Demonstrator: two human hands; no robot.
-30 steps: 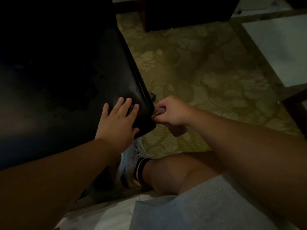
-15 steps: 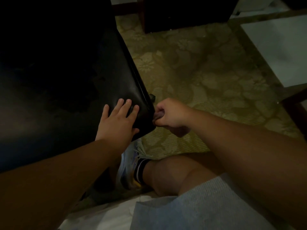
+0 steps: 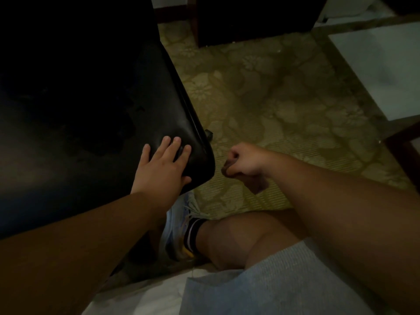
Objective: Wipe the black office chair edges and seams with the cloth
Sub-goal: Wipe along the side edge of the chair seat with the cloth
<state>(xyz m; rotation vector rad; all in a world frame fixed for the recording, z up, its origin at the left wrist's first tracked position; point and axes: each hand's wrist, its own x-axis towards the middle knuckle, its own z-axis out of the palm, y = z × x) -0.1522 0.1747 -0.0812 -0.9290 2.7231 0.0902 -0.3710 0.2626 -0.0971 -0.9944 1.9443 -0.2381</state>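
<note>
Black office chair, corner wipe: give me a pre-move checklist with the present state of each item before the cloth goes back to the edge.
1. Left hand flat on the black leather-look chair seat, bracing it: ok.
2. Right hand grips the small dark bunched cloth: ok.
3. Cloth touching the seat's corner edge: not ok, a gap of patterned green carpet shows between them.
4. Piped seam along the seat's right edge unobstructed: ok.
5. Seam clean or dusty: cannot tell, too dark.
6. Left fingers clear of the seam line: ok, they lie just inside it.
</note>
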